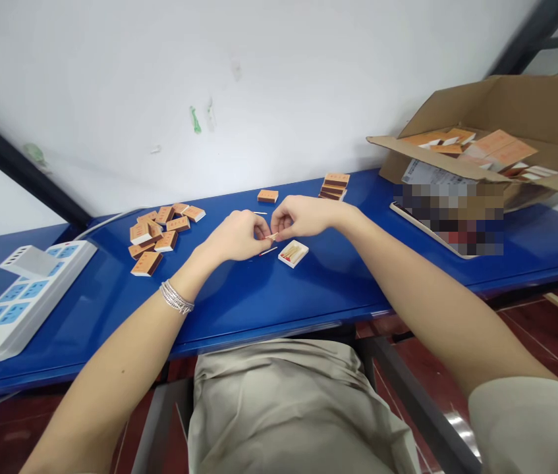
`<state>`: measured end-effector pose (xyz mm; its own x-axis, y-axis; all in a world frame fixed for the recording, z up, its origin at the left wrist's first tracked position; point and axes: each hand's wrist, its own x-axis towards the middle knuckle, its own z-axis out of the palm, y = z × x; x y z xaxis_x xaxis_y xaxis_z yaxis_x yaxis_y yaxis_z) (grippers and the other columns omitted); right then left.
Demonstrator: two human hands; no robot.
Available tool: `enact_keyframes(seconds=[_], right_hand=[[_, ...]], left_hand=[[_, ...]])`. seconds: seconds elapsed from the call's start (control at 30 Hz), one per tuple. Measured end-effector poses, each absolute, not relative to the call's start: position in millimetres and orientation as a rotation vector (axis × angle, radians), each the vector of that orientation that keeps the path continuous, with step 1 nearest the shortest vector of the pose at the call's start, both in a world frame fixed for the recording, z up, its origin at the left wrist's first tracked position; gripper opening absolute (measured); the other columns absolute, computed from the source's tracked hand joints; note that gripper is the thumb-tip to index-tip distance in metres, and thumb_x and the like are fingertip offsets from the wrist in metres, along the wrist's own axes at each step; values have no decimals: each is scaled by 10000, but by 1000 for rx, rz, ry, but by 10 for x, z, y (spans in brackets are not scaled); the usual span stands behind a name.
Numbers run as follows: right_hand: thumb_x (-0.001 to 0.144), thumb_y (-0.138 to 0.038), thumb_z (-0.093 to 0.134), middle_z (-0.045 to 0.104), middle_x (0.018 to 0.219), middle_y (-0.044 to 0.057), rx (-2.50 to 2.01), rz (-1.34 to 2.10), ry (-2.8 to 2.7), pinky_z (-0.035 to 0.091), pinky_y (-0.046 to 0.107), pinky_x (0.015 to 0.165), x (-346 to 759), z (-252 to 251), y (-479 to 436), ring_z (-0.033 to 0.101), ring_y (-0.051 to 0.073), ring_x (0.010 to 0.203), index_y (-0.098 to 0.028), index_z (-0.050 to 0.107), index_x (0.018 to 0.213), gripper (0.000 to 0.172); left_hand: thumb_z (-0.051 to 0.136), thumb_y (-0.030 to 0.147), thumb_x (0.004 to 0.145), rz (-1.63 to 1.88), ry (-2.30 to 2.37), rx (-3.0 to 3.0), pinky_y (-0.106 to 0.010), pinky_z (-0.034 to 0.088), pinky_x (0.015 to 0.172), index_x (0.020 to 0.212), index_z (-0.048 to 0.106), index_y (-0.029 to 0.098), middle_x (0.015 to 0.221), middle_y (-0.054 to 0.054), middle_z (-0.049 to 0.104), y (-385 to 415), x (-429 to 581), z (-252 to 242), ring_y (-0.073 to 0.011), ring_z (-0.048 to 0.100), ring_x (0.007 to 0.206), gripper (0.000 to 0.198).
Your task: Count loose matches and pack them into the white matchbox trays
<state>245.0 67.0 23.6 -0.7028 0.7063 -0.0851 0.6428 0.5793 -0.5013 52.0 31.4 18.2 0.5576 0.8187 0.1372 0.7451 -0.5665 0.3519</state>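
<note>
Two hands meet at frame centre, the left hand [236, 237] and right hand [303, 217] clenched on one small match [273, 236], just above an open matchbox [293, 253] of red-tipped matches on the blue counter [239, 296]. Loose matchboxes [157, 230] lie heaped left of centre.

Nothing legible: marks on orange matchbox sleeves [146, 263] and a white sheet [429, 174] too small to read.

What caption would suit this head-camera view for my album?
Left hand and right hand hold a thin wooden matchstick over a glossy blue table.
</note>
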Motion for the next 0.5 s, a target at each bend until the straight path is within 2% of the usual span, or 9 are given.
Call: enact_keyframes(seconds=[0.27, 0.5], right_hand=[[672, -544, 729, 747, 795, 41, -1231, 863, -2909, 399, 276, 654, 2606, 422, 627, 637, 180, 740, -175, 769, 932, 453], [620, -488, 784, 733, 726, 18, -1265, 831, -2923, 397, 277, 651, 2542, 372, 640, 632, 178, 720, -186, 787, 872, 394]], left_hand=[[628, 459, 783, 491, 1317, 2349, -274, 445, 591, 732, 702, 177, 698, -34, 725, 61, 794, 71, -154, 631, 602, 296], [637, 442, 787, 459, 1348, 2416, -288, 439, 614, 738, 699, 195, 741, -36, 732, 40, 819, 33, -177, 646, 652, 260]])
